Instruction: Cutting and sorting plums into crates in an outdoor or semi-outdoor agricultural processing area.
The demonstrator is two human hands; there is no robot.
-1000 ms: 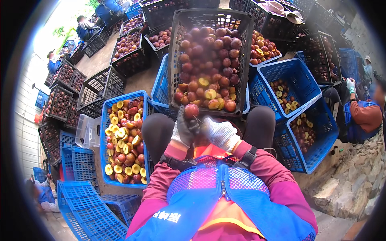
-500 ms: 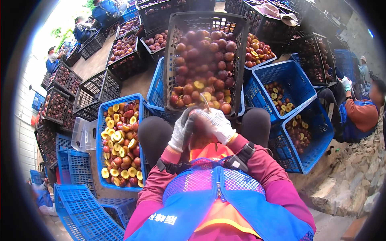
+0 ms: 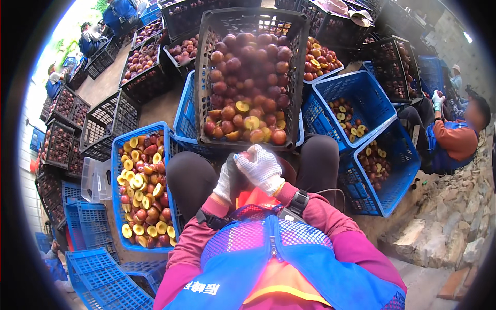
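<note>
Both my hands are gloved and close together in front of my lap, below the near edge of a black crate (image 3: 204, 77) of red plums. My left hand (image 3: 226, 181), in a grey-palmed glove, is closed around a plum (image 3: 244, 154); only a small red patch of it shows. Pressed against it from the right is my right hand (image 3: 262, 166), in a white knit glove, its fingers curled shut. What the right fingers grip is hidden now. Plum halves (image 3: 251, 122) with yellow flesh lie among the whole plums at the crate's near end.
A blue crate (image 3: 117, 206) of halved plums stands at my left. Two blue crates (image 3: 356, 82) at my right hold fewer halves. Stacked blue crates (image 3: 106, 274) lie lower left, black plum crates (image 3: 150, 77) farther off. A co-worker (image 3: 454, 139) sits at the right.
My hands have drawn down from the crate's edge toward my lap, the right now over the left. A thin curved blade that stuck up from the right hand is out of sight. The view shifted slightly.
</note>
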